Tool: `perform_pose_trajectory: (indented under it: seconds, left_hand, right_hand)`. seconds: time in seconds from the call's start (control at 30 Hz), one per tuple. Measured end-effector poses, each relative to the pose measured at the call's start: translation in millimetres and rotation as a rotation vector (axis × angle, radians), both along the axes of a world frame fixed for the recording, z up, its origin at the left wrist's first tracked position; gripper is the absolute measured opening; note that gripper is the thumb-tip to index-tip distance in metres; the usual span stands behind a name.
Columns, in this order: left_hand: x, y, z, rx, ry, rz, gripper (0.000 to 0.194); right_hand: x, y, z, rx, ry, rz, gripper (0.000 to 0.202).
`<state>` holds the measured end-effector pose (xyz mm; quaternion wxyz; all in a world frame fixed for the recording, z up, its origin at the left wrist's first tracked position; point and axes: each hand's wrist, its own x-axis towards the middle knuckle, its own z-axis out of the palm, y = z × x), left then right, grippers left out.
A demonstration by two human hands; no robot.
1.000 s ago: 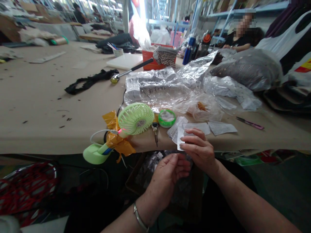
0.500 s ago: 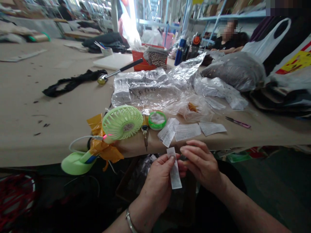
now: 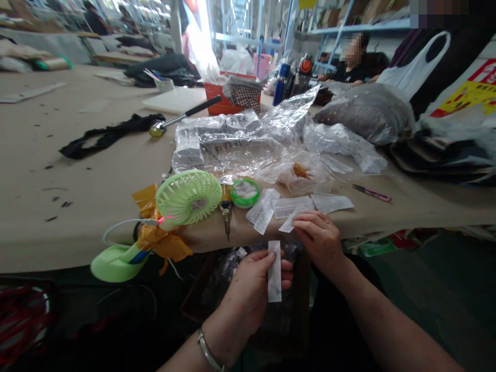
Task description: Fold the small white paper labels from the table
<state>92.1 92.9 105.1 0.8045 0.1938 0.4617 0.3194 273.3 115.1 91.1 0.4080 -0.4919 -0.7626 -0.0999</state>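
Observation:
My left hand (image 3: 250, 287) pinches a narrow white label strip (image 3: 274, 284) upright between thumb and fingers, just in front of the table's edge. Its other fingertips show behind the strip. At the table's edge, my right hand (image 3: 322, 238) has its fingers closed on the end of another white label (image 3: 293, 219), which overlaps a printed label sheet (image 3: 285, 206). A small fan of loose labels (image 3: 263, 209) lies to the left of that sheet. Another printed sheet (image 3: 333, 202) lies just beyond the right hand.
A green fan (image 3: 189, 199) is taped at the table edge, beside a soldering iron (image 3: 226, 214) and a green round tub (image 3: 245, 193). Clear plastic bags (image 3: 240, 152) lie behind. Small snips (image 3: 372, 192) rest at right. A person (image 3: 351, 67) sits at the far right.
My right hand has moved from beside the left hand up to the table and now grips a label there. The left hand still holds its strip, now more upright. The view has shifted slightly.

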Motion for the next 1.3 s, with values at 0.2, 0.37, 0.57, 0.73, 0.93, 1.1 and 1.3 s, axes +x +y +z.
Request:
perform_pose_trajectory:
  seconds: [0.2, 0.37, 0.57, 0.73, 0.93, 1.1, 1.3]
  left_hand:
    - [2, 4, 7.0, -0.037, -0.142, -0.02, 0.013]
    - [2, 1, 4.8, -0.025, -0.301, 0.053, 0.008]
    - [1, -2, 4.4, -0.022, -0.338, 0.049, 0.012]
    - [5, -4, 4.1, 0.012, -0.292, -0.028, 0.015]
    - [5, -5, 5.8, -0.02, -0.134, -0.053, 0.014]
    - [6, -6, 6.1, -0.036, 0.005, -0.077, 0.014]
    - [10, -9, 0.4, -0.063, 0.012, -0.082, 0.012]
  right_hand:
    - [-11, -30, 6.1, -0.045, 0.12, 0.315, 0.011]
    - [-23, -48, -4.3, -0.087, 0.004, 0.435, 0.011]
    - [-20, -46, -10.6, -0.09, -0.023, 0.413, 0.01]
    - [-21, -50, -8.5, -0.104, -0.03, 0.421, 0.011]
    - [5, -46, 5.8, -0.085, -0.07, 0.261, 0.023]
    - [60, -29, 4.3, -0.091, -0.223, -0.297, 0.048]
    - [83, -25, -11.3, -0.123, -0.288, -0.296, 0.032]
